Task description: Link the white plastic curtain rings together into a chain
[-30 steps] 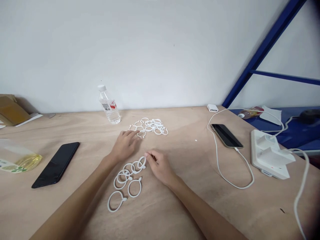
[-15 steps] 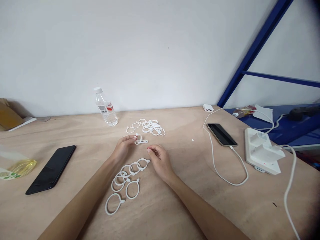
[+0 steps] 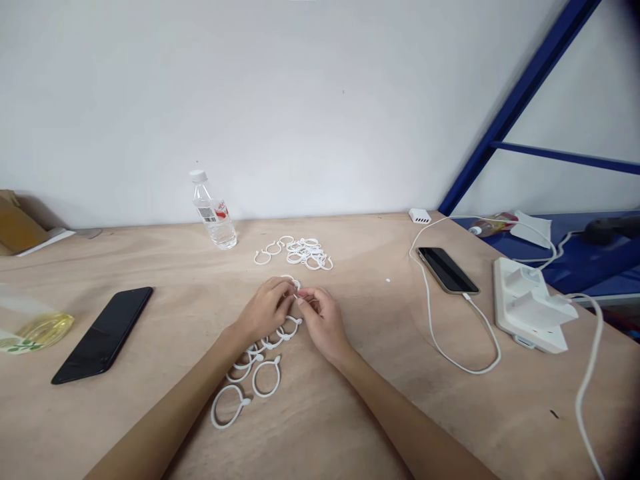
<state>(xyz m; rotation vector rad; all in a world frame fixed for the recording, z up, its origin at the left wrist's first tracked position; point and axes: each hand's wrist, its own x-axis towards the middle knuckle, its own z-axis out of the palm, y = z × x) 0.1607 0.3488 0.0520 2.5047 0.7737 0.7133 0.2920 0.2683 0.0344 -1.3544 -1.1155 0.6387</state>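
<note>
My left hand [image 3: 267, 310] and my right hand [image 3: 325, 323] meet at the fingertips above the table, both pinched closed. A white plastic ring [image 3: 291, 278] shows partly behind the left fingertips; the rest is hidden. A thin white bit shows between the two hands, and the fingers cover most of it. Below them lies a loose line of overlapping white rings, with one open-loop ring [image 3: 266, 379] and another ring [image 3: 227, 407] nearest me. The left hand hides part of this line. Farther back sits a pile of white rings [image 3: 310, 253], with several rings [image 3: 263, 257] at its left.
A water bottle [image 3: 216, 217] stands near the wall. A black phone [image 3: 103, 337] and a clear plastic bag [image 3: 40, 327] lie left. Right are a charging phone [image 3: 447, 270], its white cable [image 3: 425, 320], a power strip [image 3: 530, 310] and a charger block [image 3: 419, 215].
My left hand has moved right and closer to me, meeting my right hand, which has stayed nearly in place. The left hand now covers part of the near line of rings.
</note>
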